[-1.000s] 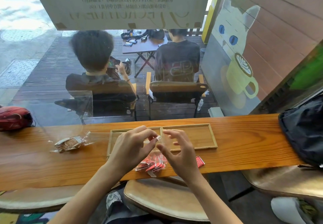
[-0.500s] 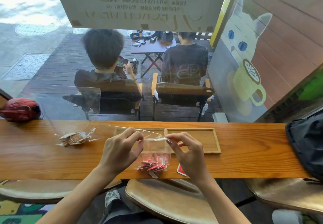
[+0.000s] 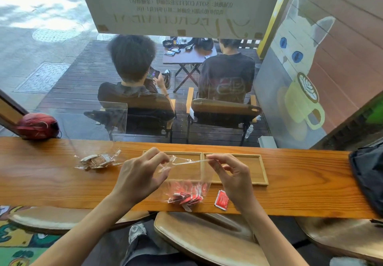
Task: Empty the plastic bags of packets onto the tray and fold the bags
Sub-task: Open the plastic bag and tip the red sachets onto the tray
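Head view: your left hand [image 3: 138, 177] and right hand [image 3: 232, 174] each pinch the top edge of a clear, crinkly plastic bag [image 3: 186, 174] above the wooden counter [image 3: 300, 185]; glossy red packets [image 3: 186, 198] bunch at its bottom, in front of the shallow two-compartment wooden tray [image 3: 263, 170].

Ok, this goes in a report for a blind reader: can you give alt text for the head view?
Two bare hands, left hand and right hand, pull open a clear bag of red packets over a wooden counter. Behind it lies an empty two-part wooden tray; one loose red packet and a second bag of brown packets rest nearby.
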